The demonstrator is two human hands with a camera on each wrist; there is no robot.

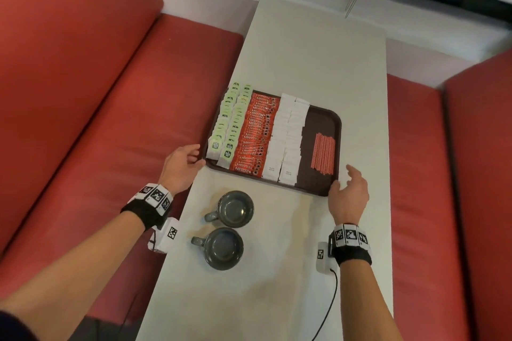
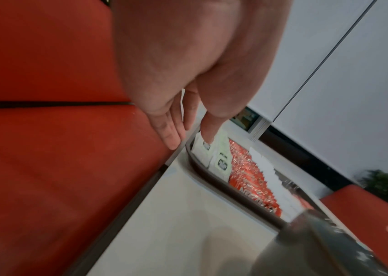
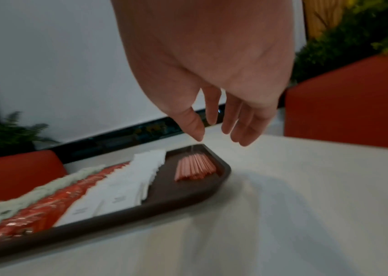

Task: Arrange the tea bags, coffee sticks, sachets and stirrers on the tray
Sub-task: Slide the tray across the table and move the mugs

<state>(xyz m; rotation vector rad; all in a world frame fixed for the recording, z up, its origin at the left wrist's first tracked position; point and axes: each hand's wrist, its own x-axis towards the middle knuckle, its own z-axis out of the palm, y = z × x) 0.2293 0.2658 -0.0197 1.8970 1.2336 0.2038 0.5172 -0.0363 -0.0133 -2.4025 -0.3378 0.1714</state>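
My left hand (image 1: pixel 181 165) and right hand (image 1: pixel 349 194) flank the tray (image 1: pixel 322 119), fingers loose; two mugs (image 1: pixel 225 227) sit between my wrists.

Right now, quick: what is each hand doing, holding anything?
Left hand: open, holding nothing, fingers relaxed by the tray corner nearest the tea bags.
Right hand: open, empty, beside the tray's near right corner.
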